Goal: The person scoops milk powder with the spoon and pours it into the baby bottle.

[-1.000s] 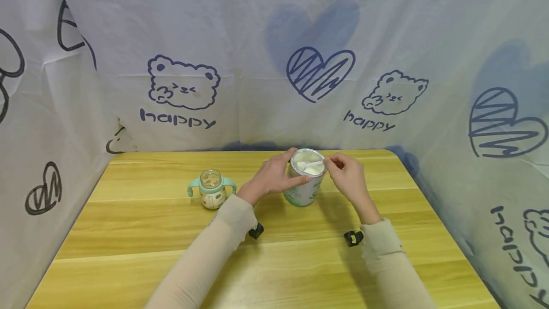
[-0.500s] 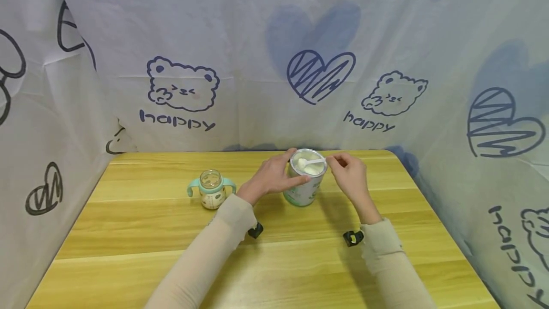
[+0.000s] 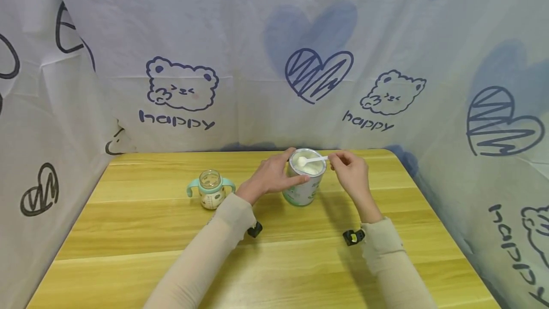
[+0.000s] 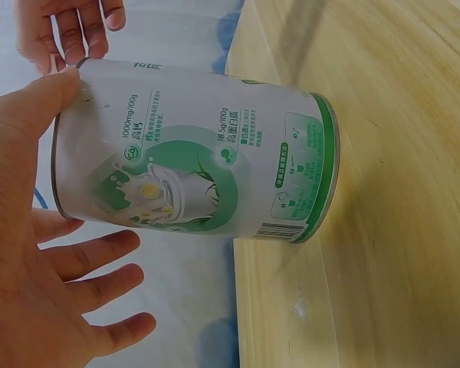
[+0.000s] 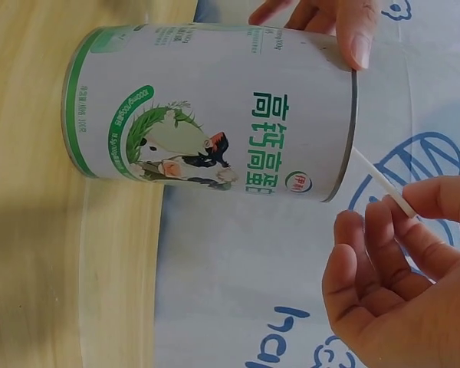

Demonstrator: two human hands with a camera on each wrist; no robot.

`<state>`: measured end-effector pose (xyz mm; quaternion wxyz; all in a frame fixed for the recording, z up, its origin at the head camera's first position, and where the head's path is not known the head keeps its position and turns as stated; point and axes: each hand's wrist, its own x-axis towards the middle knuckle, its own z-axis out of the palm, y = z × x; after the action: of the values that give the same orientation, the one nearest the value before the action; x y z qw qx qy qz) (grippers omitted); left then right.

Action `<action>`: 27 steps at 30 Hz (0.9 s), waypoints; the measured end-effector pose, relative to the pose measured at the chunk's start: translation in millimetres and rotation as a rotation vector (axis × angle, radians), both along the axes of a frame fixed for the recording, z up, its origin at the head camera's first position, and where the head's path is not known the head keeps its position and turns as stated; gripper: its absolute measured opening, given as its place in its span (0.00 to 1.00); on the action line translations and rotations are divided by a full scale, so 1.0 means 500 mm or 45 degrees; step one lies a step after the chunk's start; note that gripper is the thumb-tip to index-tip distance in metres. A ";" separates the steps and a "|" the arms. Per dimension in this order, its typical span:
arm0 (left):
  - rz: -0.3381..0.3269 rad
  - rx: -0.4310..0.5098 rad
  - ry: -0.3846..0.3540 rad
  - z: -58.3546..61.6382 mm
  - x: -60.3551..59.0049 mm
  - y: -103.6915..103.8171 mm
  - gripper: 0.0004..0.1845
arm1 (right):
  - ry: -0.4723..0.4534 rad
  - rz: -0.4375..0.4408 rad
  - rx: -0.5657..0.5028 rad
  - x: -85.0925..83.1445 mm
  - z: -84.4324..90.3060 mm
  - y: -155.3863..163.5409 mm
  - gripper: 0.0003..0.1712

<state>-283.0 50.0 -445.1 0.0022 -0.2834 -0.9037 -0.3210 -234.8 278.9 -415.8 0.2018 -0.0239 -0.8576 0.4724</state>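
A white and green can of milk powder (image 3: 305, 192) stands upright toward the back of the table, its top uncovered and pale powder showing inside. My left hand (image 3: 270, 175) grips it at the upper rim, thumb (image 4: 50, 96) on one side and index finger on the other; the remaining fingers are spread off the wall in the left wrist view. With thumb and fingertips, my right hand (image 3: 352, 175) pinches the handle end of a white scoop (image 3: 317, 159). The scoop's bowl, heaped with powder, is within the can's mouth. Its handle (image 5: 385, 182) slants out over the rim.
Left of the can stands a baby bottle (image 3: 211, 199) without a lid, with two mint-green handles. The wooden table (image 3: 291, 261) ends at a hanging printed cloth (image 3: 253, 108), which also encloses both sides.
The scoop has risen out of the powder with a heap in its bowl, my right hand shifting slightly up and to the right. My left hand stays on the can.
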 end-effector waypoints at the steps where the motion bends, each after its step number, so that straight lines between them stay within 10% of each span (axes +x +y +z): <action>1: 0.000 0.001 0.003 0.000 0.000 0.000 0.53 | 0.008 -0.003 -0.004 0.001 0.001 0.000 0.15; 27: 0.030 -0.074 0.035 0.018 -0.002 -0.018 0.51 | 0.049 -0.104 -0.214 0.007 0.032 -0.008 0.13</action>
<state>-283.9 41.2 -435.9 0.0103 -0.2772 -0.9157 -0.2907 -231.2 275.1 -399.8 0.2348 -0.0666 -0.8093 0.5343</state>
